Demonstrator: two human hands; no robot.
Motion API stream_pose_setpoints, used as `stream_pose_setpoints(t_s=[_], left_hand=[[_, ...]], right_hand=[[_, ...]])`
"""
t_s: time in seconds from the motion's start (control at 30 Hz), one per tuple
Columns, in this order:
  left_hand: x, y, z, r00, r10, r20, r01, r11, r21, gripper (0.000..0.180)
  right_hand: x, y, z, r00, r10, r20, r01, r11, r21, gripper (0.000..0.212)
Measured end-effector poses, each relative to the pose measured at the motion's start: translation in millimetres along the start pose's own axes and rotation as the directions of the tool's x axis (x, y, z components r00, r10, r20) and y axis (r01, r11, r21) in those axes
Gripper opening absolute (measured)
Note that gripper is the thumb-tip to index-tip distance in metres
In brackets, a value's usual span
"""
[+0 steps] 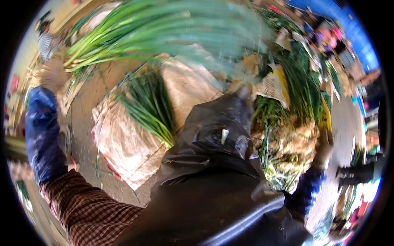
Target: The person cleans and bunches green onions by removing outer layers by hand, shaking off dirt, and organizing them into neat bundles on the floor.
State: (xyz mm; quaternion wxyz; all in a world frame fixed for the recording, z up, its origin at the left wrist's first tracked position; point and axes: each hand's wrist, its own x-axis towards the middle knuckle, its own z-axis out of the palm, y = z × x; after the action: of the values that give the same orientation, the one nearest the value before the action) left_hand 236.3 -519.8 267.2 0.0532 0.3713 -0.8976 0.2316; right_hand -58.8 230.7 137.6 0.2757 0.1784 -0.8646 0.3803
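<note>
My left hand point(50, 76), in a tan glove with a blue sleeve cover over a checked shirt, is raised at the left and grips a long bunch of green onions point(164, 30). The bunch sweeps across the top of the view, blurred. My right hand point(325, 148), also gloved, presses against the rooty end of a big bundle of green onions point(293, 141) at my right side. Its fingers are hidden, so its grip is unclear. A black apron point(213, 188) covers my lap.
A smaller bunch of green onions point(150, 108) lies on a pale woven sack point(123, 143) on the dirt ground. More onion heaps point(303, 82) and paper scraps lie beyond. Other people point(46, 37) are at the far left and top right.
</note>
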Motion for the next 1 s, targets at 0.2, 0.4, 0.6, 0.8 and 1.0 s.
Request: stream_pose_setpoints(t_s=[0.2, 0.4, 0.6, 0.8, 1.0], left_hand=[[-109.7, 14.5, 281.1, 0.644, 0.328, 0.691, 0.64, 0.262, -0.722, 0.053], [-266.9, 196.2, 345.4, 0.371, 0.613, 0.698, 0.929, -0.236, -0.286, 0.036], [-272.7, 245.4, 338.2, 0.408, 0.737, 0.539, 0.886, -0.463, -0.038, 0.047], [-336.2, 296.6, 370.9, 0.478, 0.664, 0.575, 0.797, -0.603, 0.034, 0.042], [-412.1, 285.1, 404.2, 0.521, 0.499, 0.693, 0.687, -0.727, 0.007, 0.037]], right_hand=[[-42.0, 46.8, -21.4, 0.995, 0.069, 0.069, -0.057, 0.985, -0.165, 0.014], [-73.9, 81.2, -16.0, 0.796, 0.602, 0.06, -0.603, 0.783, 0.15, 0.016], [-84.2, 151.1, -107.9, 0.689, 0.723, -0.04, -0.724, 0.686, -0.071, 0.014], [-91.4, 126.2, -115.6, 0.708, 0.706, -0.02, -0.677, 0.671, -0.303, 0.013], [-118.2, 111.5, -84.9, 0.676, 0.736, 0.028, -0.682, 0.64, -0.354, 0.011]])
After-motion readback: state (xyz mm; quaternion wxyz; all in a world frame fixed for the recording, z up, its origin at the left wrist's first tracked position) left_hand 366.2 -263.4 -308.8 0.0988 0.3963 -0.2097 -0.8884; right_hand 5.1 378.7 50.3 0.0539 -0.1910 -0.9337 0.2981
